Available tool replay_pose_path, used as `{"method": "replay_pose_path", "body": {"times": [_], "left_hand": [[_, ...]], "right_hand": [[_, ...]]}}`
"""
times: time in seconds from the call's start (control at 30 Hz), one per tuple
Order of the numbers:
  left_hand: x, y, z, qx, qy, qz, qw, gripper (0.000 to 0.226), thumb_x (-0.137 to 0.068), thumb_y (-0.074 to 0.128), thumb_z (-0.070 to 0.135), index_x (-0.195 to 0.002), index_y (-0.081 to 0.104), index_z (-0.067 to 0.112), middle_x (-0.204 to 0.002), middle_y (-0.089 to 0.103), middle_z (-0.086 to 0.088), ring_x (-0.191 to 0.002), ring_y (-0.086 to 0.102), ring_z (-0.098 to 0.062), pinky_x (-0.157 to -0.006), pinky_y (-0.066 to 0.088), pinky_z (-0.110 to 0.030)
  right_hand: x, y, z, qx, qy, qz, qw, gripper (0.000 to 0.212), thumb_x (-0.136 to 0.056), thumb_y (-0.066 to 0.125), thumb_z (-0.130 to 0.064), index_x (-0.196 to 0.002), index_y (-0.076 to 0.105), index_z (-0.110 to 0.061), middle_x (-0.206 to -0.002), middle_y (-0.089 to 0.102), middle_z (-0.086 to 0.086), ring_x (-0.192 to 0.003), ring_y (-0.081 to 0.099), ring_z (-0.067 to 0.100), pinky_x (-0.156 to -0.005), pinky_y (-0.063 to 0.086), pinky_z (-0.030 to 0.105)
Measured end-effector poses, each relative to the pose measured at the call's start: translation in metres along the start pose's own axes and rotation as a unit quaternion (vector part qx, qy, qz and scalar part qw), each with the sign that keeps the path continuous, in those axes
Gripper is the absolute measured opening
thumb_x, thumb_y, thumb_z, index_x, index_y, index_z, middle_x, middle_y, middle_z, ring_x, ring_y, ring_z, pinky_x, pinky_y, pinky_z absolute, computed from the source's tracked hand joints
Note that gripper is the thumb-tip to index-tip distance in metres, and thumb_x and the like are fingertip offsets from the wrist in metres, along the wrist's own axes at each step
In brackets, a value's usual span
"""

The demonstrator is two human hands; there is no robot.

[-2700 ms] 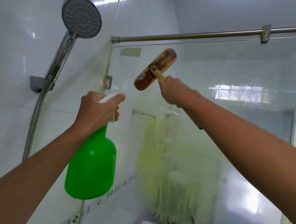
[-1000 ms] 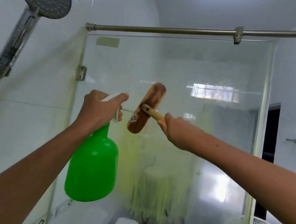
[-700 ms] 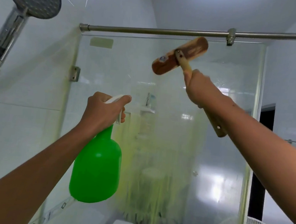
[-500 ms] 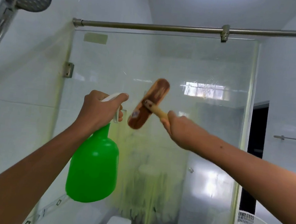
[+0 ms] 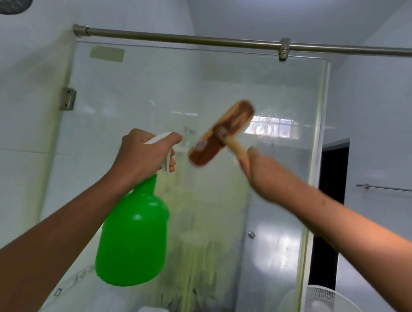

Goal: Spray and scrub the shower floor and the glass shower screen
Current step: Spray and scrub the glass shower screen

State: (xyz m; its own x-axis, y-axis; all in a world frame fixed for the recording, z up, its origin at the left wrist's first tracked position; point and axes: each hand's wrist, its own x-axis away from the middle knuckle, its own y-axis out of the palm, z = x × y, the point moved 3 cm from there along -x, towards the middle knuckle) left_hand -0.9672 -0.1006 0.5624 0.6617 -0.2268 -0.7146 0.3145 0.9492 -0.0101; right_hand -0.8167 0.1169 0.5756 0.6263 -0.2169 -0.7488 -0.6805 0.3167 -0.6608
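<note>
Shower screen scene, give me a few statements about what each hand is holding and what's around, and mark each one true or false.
1. The left hand holds a green spray bottle. True.
2. The right hand holds a sponge. False: it holds a wooden scrub brush.
3. Yellowish streaks run down the glass screen. True.
4. The metal rail runs below the hands. False: it runs above them, along the glass top.

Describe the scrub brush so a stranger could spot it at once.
Find the glass screen under the steel rail. In front of its middle, right of the green bottle, the right hand holds the brush. It is the only wooden thing: a brown oblong head, tilted, on a pale handle.
</note>
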Motion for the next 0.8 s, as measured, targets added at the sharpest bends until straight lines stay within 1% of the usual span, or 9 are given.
{"method": "replay_pose_path", "body": {"times": [0.03, 0.1, 0.3, 0.4, 0.53, 0.6, 0.67, 0.73, 0.8], "left_hand": [[0.0, 0.004, 0.0, -0.001, 0.002, -0.005, 1.0, 0.047, -0.084, 0.076, 0.049, -0.064, 0.077, 0.007, -0.066, 0.077, -0.011, -0.067, 0.079, -0.028, -0.087, 0.064, -0.049], [0.002, 0.012, 0.002, 0.004, 0.004, -0.012, 1.0, 0.046, -0.086, 0.076, 0.047, -0.064, 0.077, 0.008, -0.065, 0.077, -0.009, -0.067, 0.079, -0.027, -0.088, 0.064, -0.049], [0.021, 0.041, -0.005, 0.02, -0.01, -0.034, 0.999, 0.042, -0.089, 0.076, 0.041, -0.071, 0.078, 0.003, -0.065, 0.077, -0.01, -0.065, 0.078, -0.025, -0.078, 0.065, -0.037], [0.033, 0.052, -0.015, 0.015, -0.017, -0.054, 0.998, 0.044, -0.091, 0.074, 0.04, -0.07, 0.077, 0.002, -0.062, 0.075, -0.01, -0.056, 0.074, -0.021, -0.066, 0.059, -0.027], [0.051, 0.066, -0.028, 0.01, -0.025, -0.071, 0.997, 0.049, -0.091, 0.076, 0.04, -0.064, 0.072, -0.001, -0.051, 0.066, -0.007, -0.042, 0.062, -0.018, -0.053, 0.056, -0.024], [0.054, 0.064, -0.03, -0.006, -0.014, -0.061, 0.998, 0.051, -0.093, 0.074, 0.043, -0.065, 0.074, 0.001, -0.052, 0.069, -0.003, -0.046, 0.065, -0.016, -0.057, 0.054, -0.02], [0.055, 0.061, -0.031, -0.013, 0.002, -0.057, 0.998, 0.048, -0.094, 0.072, 0.045, -0.066, 0.078, 0.007, -0.059, 0.074, -0.002, -0.056, 0.072, -0.016, -0.065, 0.055, -0.024], [0.059, 0.063, -0.032, -0.001, 0.0, -0.056, 0.998, 0.047, -0.093, 0.073, 0.044, -0.067, 0.077, 0.005, -0.059, 0.074, -0.008, -0.053, 0.07, -0.017, -0.065, 0.057, -0.027], [0.064, 0.068, -0.034, 0.001, -0.006, -0.052, 0.999, 0.051, -0.09, 0.077, 0.044, -0.069, 0.074, -0.002, -0.058, 0.071, -0.017, -0.043, 0.064, -0.018, -0.058, 0.057, -0.031]], "right_hand": [[0.018, 0.012, -0.003, 0.01, -0.016, -0.034, 0.999, 0.038, -0.103, 0.025, -0.051, -0.098, 0.039, -0.016, -0.076, 0.059, 0.01, -0.065, 0.058, 0.034, -0.057, 0.043, 0.039], [0.034, 0.017, 0.0, 0.018, -0.018, -0.052, 0.998, 0.038, -0.103, 0.024, -0.053, -0.096, 0.038, -0.018, -0.069, 0.052, 0.003, -0.055, 0.051, 0.022, -0.05, 0.035, 0.035], [-0.009, -0.037, 0.018, -0.038, 0.075, 0.045, 0.995, 0.045, -0.104, 0.018, -0.053, -0.102, 0.044, -0.016, -0.085, 0.055, 0.009, -0.062, 0.052, 0.019, -0.047, 0.036, 0.032], [-0.026, -0.056, 0.013, -0.073, 0.107, 0.061, 0.99, 0.047, -0.104, 0.019, -0.053, -0.104, 0.045, -0.014, -0.083, 0.05, 0.003, -0.064, 0.054, 0.022, -0.039, 0.042, 0.028], [-0.038, -0.066, 0.002, -0.095, 0.124, 0.066, 0.986, 0.045, -0.104, 0.021, -0.051, -0.107, 0.045, -0.014, -0.082, 0.051, 0.004, -0.063, 0.056, 0.021, -0.041, 0.045, 0.03], [-0.041, -0.067, -0.001, -0.108, 0.131, 0.056, 0.984, 0.044, -0.104, 0.022, -0.051, -0.109, 0.045, -0.013, -0.083, 0.052, 0.005, -0.064, 0.058, 0.022, -0.043, 0.047, 0.031], [-0.04, -0.067, -0.003, -0.112, 0.135, 0.054, 0.983, 0.044, -0.105, 0.023, -0.05, -0.111, 0.046, -0.013, -0.084, 0.053, 0.004, -0.066, 0.059, 0.022, -0.044, 0.049, 0.031], [-0.038, -0.068, -0.005, -0.109, 0.138, 0.059, 0.983, 0.044, -0.105, 0.023, -0.05, -0.112, 0.046, -0.013, -0.084, 0.053, 0.004, -0.066, 0.059, 0.021, -0.045, 0.049, 0.031], [-0.034, -0.067, -0.008, -0.114, 0.145, 0.057, 0.981, 0.043, -0.105, 0.023, -0.049, -0.112, 0.046, -0.013, -0.086, 0.053, 0.004, -0.067, 0.058, 0.021, -0.048, 0.052, 0.033]]}}
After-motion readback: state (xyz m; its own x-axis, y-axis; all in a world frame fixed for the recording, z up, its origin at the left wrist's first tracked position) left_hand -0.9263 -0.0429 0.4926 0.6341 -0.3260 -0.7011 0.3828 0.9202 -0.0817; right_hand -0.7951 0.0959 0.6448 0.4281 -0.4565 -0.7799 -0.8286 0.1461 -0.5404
